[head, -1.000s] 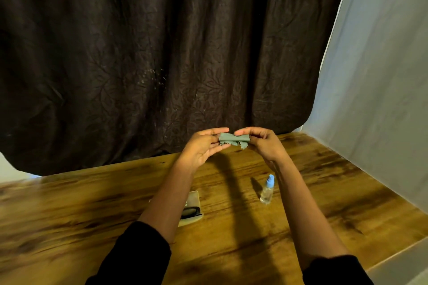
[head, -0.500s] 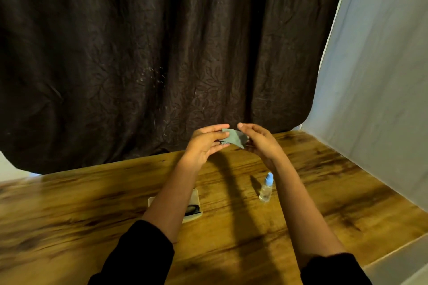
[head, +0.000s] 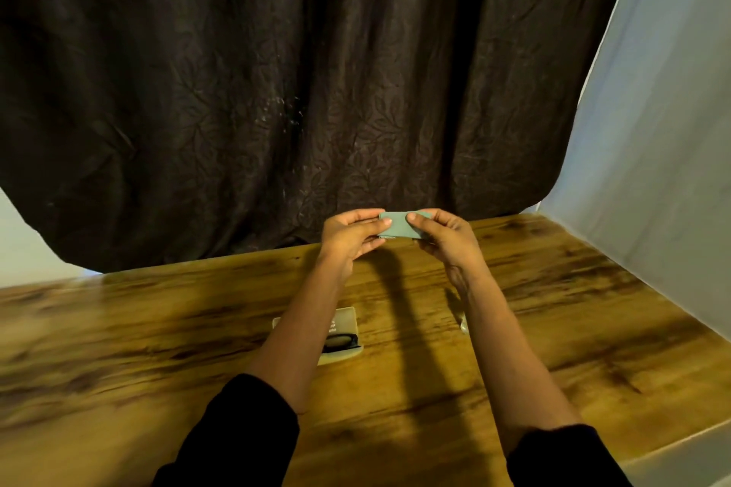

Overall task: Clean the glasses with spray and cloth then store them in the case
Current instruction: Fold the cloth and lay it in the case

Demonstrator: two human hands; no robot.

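Observation:
A small grey-green cloth point(head: 398, 226), folded into a flat rectangle, is held up above the far part of the wooden table point(head: 158, 348). My left hand point(head: 350, 235) pinches its left end and my right hand point(head: 445, 235) pinches its right end. Below my left forearm lies the open cream case point(head: 343, 322) with the dark glasses point(head: 340, 342) inside it, partly hidden by the arm. Only a sliver of the spray bottle point(head: 463, 324) shows beside my right forearm.
A dark patterned curtain point(head: 277, 91) hangs behind the table. A pale wall point(head: 652, 130) rises along the right side. The table's near right edge point(head: 672, 447) shows at the lower right.
The cloth has gone from a narrow strip through a skewed shape to a neat folded rectangle between both hands. My right forearm now covers most of the spray bottle.

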